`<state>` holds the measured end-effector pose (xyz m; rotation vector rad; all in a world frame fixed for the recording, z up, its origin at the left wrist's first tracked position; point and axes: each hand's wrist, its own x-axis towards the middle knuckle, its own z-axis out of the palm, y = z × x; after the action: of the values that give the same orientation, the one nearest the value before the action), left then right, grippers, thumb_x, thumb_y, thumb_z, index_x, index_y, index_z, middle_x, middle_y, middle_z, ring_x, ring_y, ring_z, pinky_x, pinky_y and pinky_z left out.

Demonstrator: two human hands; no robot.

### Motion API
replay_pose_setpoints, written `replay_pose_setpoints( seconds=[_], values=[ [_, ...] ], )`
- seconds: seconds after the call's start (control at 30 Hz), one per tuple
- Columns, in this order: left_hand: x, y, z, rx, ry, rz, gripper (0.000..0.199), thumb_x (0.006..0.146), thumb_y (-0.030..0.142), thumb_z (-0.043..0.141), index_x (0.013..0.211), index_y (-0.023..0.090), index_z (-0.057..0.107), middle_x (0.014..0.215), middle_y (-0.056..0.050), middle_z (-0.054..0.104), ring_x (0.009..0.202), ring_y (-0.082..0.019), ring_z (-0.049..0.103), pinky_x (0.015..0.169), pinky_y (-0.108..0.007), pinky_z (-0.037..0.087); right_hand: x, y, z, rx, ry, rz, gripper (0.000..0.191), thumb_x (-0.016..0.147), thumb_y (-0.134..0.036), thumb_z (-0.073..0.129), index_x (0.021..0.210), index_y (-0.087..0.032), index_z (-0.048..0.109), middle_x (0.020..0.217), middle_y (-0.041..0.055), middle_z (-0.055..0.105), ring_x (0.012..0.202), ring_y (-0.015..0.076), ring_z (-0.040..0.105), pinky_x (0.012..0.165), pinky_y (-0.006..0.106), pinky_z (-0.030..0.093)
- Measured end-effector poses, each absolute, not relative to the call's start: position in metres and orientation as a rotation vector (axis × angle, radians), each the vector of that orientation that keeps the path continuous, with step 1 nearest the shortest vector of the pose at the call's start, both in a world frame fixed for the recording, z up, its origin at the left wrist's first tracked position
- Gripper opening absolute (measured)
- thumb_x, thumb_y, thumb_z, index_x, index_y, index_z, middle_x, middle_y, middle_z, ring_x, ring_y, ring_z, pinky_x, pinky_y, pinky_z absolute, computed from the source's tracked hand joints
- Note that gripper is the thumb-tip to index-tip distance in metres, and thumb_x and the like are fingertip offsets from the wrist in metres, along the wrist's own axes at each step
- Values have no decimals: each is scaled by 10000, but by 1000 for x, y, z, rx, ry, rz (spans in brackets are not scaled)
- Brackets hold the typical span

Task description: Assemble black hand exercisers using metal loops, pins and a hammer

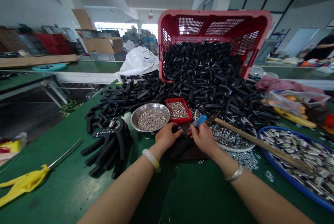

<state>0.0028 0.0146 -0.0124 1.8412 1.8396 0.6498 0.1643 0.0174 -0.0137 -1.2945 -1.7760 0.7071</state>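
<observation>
My left hand [167, 136] is closed, its thumb and fingers pressed at a small part too tiny to make out, over a black piece [180, 147] on the dark block. My right hand [202, 137] grips a blue-handled tool [200, 120], its tip hidden between the hands. Just beyond them stand a metal bowl [150, 118] of small metal pieces and a red tray [179, 110] of pins. A white-rimmed tray [235, 147] of metal parts lies right of my right hand, under a wooden-handled hammer [261, 143].
A pink crate [215, 15] on its side spills black parts [206, 74] across the back. Black clamp-like assemblies [109, 147] are stacked at left, near a yellow air gun [28, 181]. A blue tray [273, 168] of metal pieces sits at right. Further off, a person's arm [325, 46] shows.
</observation>
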Motion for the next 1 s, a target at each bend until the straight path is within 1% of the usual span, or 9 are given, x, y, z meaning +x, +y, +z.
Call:
replay_pose_setpoints(
  seconds=[0.07, 0.23, 0.43, 0.57, 0.67, 0.73, 0.83, 0.93, 1.0],
  values=[
    [3, 14, -13, 1845, 1842, 658, 403, 725, 489, 527, 1063, 271, 542, 1089, -9, 596, 952, -188, 550, 766, -284, 409, 163, 21, -11, -1312, -1751, 775, 112, 816, -318, 406, 834, -211, 378, 766, 68, 601, 672, 199, 635, 619, 332, 534],
    [3, 14, -13, 1845, 1860, 638, 395, 728, 491, 523, 1061, 280, 546, 1095, -11, 593, 954, -195, 548, 757, -286, 412, 166, 35, -7, -1254, -1523, 1251, 106, 806, -265, 427, 818, -217, 334, 649, -37, 553, 552, 129, 614, 541, 294, 542],
    [3, 14, -11, 1853, 1862, 634, 382, 732, 492, 518, 1053, 288, 553, 1083, -9, 596, 943, -194, 551, 757, -287, 412, 177, 37, -11, -1071, -1512, 1494, 229, 759, -377, 508, 830, -197, 386, 648, -51, 551, 541, 96, 597, 518, 249, 530],
    [4, 14, -11, 1856, 1862, 622, 388, 737, 496, 511, 1052, 274, 553, 1086, -19, 596, 944, -190, 551, 755, -284, 413, 175, 33, -19, -1115, -1447, 1279, 294, 735, -441, 510, 842, -204, 373, 689, -35, 555, 603, 126, 617, 565, 297, 546],
    [3, 14, -12, 1863, 1854, 633, 383, 736, 496, 511, 1046, 275, 552, 1078, -15, 600, 935, -190, 555, 741, -282, 416, 172, 29, -22, -1161, -1523, 1115, 279, 753, -443, 479, 853, -211, 362, 735, -3, 563, 628, 159, 624, 551, 324, 549],
    [3, 14, -13, 1863, 1856, 637, 376, 734, 497, 512, 1040, 282, 552, 1065, -7, 606, 921, -194, 560, 727, -286, 419, 170, 25, -20, -1210, -1633, 964, 225, 792, -414, 427, 866, -212, 362, 765, 30, 573, 642, 174, 623, 550, 321, 542],
    [3, 14, -13, 1868, 1855, 641, 381, 734, 495, 512, 1047, 282, 551, 1068, -7, 605, 919, -197, 560, 728, -289, 417, 161, 15, -12, -1358, -1916, 572, 175, 828, -325, 366, 915, -175, 396, 797, 95, 594, 711, 213, 618, 641, 345, 513],
    [3, 13, -12, 1864, 1852, 640, 379, 736, 490, 514, 1046, 276, 554, 1077, -13, 600, 930, -192, 554, 735, -279, 412, 148, 7, -3, -1472, -2221, 166, 223, 823, -238, 349, 975, -106, 446, 850, 159, 602, 785, 252, 602, 712, 356, 465],
    [4, 12, -11, 1855, 1864, 636, 371, 737, 490, 515, 1038, 278, 557, 1075, -11, 601, 930, -189, 553, 737, -275, 411, 142, 5, 3, -1503, -2315, 52, 263, 828, -216, 336, 1020, -76, 451, 901, 177, 599, 813, 249, 597, 718, 332, 450]
  ],
)
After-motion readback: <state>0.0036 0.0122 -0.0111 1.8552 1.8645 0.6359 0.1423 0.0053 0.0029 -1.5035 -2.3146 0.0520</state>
